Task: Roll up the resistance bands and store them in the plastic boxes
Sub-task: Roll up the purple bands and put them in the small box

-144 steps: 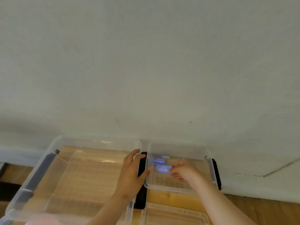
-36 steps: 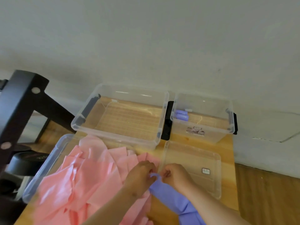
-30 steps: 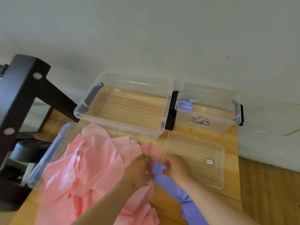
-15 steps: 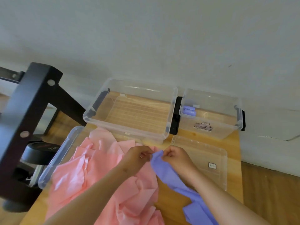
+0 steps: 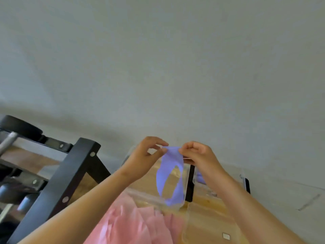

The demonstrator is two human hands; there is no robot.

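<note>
Between left hand (image 5: pixel 144 160) and right hand (image 5: pixel 198 155), both pinching its top edge, a hanging purple band (image 5: pixel 170 159).

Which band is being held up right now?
The purple band: the left hand and the right hand pinch its top edge, and it hangs as an open loop. The pink bands lie heaped below, in neither hand.

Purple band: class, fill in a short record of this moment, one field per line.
item: purple band
held by: left hand and right hand, each pinching its top edge
shape: open loop hanging down, not rolled
below: pink bands in a heap
behind: clear box
far left: black rack
</note>
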